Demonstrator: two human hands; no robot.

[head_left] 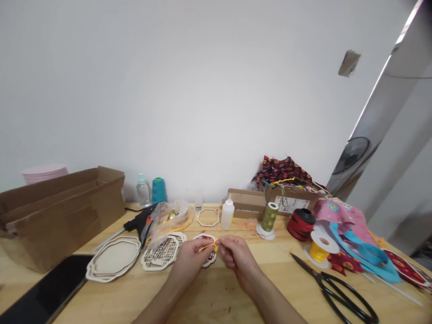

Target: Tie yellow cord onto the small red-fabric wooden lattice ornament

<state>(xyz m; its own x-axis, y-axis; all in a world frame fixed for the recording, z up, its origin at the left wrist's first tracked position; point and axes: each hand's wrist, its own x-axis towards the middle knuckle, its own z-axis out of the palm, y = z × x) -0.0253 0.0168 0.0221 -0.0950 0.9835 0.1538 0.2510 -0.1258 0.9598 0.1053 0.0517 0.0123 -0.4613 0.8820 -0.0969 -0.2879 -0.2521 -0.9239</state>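
A yellow cord (214, 246) with a small loop runs between my two hands over the middle of the table. My left hand (191, 261) pinches it between thumb and forefinger. Close by, my right hand (239, 257) is closed with its fingertips on the cord's other side. Partly hidden behind the hands lies a wooden lattice frame with red in it (212, 258). More pale wooden lattice pieces (151, 258) are stacked just left of my left hand. Beyond the hands, a thin wooden outline frame (208, 218) lies flat beside a white squeeze bottle (227, 213).
At left are a cardboard box (67, 216), a black phone (47, 288), blank wooden plates (113, 258) and a glue gun (137, 222). Black scissors (332, 288), a yellow cord spool (319, 252), green thread (270, 218), a red spool (301, 224) and fabric scraps (340, 213) lie right.
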